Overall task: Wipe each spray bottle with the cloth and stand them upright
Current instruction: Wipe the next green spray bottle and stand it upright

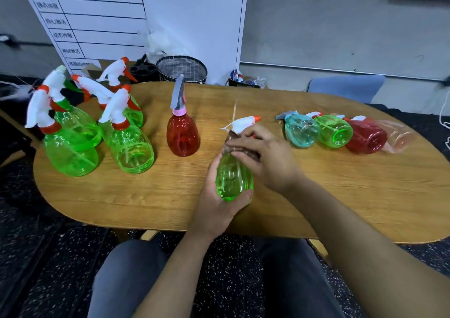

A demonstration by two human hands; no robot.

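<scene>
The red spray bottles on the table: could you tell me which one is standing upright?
The red bottle with the grey trigger, alone mid-table. The other red bottle lies on its side in the row at the right.

Count of spray bottles on the tabletop: eleven in all.

- Standing green bottles, 9–10 o'clock cluster: five by trigger heads; bodies overlap, so the count is approximate.
- Standing red bottle, 12 o'clock: one.
- Held green bottle, centre: one.
- Lying row, 2 o'clock: four, namely one teal bottle, one green lying bottle, one red lying bottle, one pale pink bottle.

Hands: two.
</scene>
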